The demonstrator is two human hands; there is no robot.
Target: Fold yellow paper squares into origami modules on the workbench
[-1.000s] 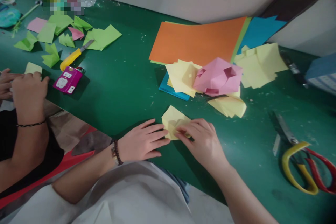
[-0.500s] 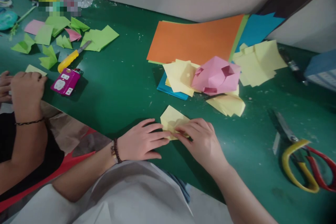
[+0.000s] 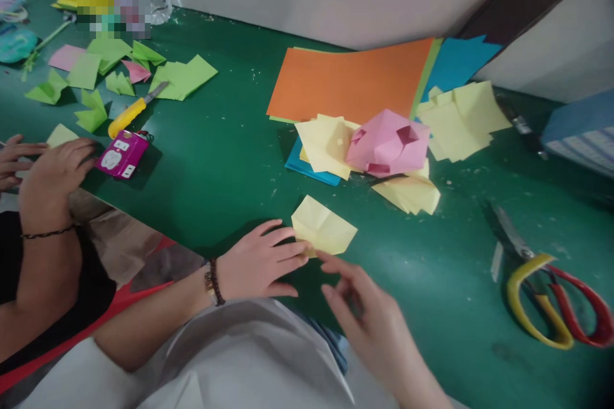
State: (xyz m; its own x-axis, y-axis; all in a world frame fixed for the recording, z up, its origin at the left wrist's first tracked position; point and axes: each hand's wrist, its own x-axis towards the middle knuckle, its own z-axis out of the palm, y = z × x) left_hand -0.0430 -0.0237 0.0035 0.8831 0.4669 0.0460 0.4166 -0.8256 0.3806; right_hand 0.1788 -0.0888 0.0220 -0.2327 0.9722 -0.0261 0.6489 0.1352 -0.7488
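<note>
A creased pale yellow paper (image 3: 322, 227) lies on the green table (image 3: 215, 147) in front of me. My left hand (image 3: 261, 260) rests flat with fingers spread, its fingertips on the paper's lower left edge. Just below and right of the paper is my right hand (image 3: 364, 307), thumb and forefinger apart, with nothing between them; the index fingertip is near the paper's bottom edge. Beyond the paper, a pink folded paper shape (image 3: 388, 142) sits among pale yellow sheets (image 3: 329, 144).
Large scissors (image 3: 540, 287) lie at the right. Orange (image 3: 350, 83) and blue sheets are at the back. At the left are a yellow cutter (image 3: 129, 117), a magenta box (image 3: 123, 154), green paper pieces and another person's hands (image 3: 57, 169).
My right hand has let go of the paper and moved down, its fingers opening. The paper's right part is now uncovered. At the left, the other person's hand has shifted right.
</note>
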